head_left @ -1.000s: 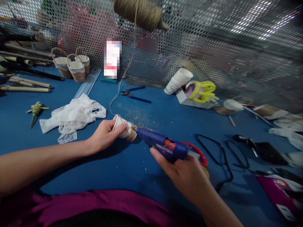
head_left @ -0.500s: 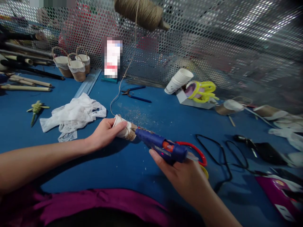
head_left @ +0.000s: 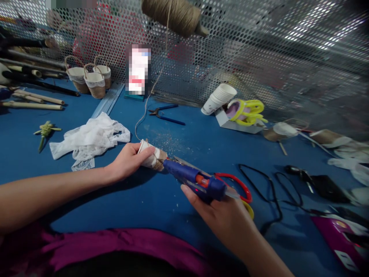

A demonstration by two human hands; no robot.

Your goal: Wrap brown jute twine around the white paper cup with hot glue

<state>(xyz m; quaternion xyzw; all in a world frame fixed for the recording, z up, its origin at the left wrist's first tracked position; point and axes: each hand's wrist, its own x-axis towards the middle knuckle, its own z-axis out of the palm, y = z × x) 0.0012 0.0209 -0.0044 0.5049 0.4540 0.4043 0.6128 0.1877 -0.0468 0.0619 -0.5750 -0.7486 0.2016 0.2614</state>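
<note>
My left hand (head_left: 128, 161) is closed around a white paper cup (head_left: 147, 156) that lies tilted on its side. Brown twine covers the cup's lower end, and a strand of twine (head_left: 143, 119) runs from it up to the spool (head_left: 174, 16). In my right hand (head_left: 217, 211) is a blue hot glue gun (head_left: 191, 177), its nozzle at the twine-covered part of the cup. Whether the tip touches the twine I cannot tell. Red and yellow handled scissors (head_left: 235, 182) lie partly hidden behind the gun and my right hand.
White lace (head_left: 93, 134) lies left of my left hand; small twine baskets (head_left: 95, 82) stand behind it. Pliers (head_left: 165, 114), stacked paper cups (head_left: 217, 99) and a box (head_left: 240, 122) with yellow rope sit farther back. A black cord (head_left: 272, 188) curls at right. Perforated metal (head_left: 253, 57) closes off the back.
The glue gun's nozzle has shifted slightly left along the twine on the cup. My left hand keeps its hold in nearly the same place.
</note>
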